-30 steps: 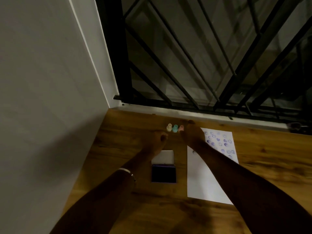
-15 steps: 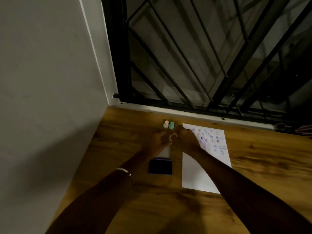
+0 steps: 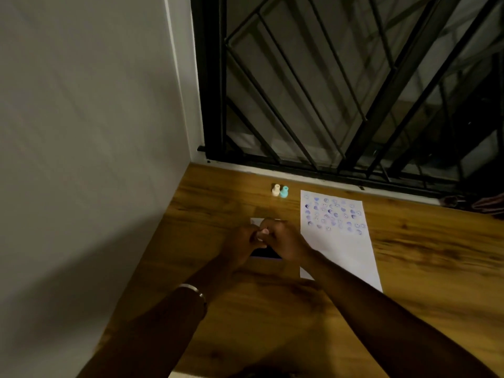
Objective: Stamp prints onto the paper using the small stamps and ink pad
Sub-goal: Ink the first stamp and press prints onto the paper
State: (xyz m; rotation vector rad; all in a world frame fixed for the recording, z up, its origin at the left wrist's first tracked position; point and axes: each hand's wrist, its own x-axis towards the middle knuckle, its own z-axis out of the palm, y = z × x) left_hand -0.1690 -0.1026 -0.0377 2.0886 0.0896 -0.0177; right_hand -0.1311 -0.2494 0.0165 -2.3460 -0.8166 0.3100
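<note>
A white sheet of paper (image 3: 338, 249) lies on the wooden table, its far half covered with several purple and blue stamp prints. The dark ink pad (image 3: 266, 253) with its white open lid (image 3: 256, 221) sits left of the paper, mostly hidden under my hands. My right hand (image 3: 283, 241) and my left hand (image 3: 242, 242) meet over the pad, both pinching a small pink stamp (image 3: 262, 233) between their fingertips. A cream stamp (image 3: 276, 190) and a teal stamp (image 3: 284, 191) stand upright together near the window sill.
A white wall (image 3: 81, 159) runs along the left of the wooden table (image 3: 422, 268). A black metal window grille (image 3: 341, 91) closes the far side. Some dim object (image 3: 488, 204) lies at the far right edge.
My right hand took the pink stamp from the row of three and carried it back toward me. Both hands now meet over the ink pad. The camera view shifted right.
</note>
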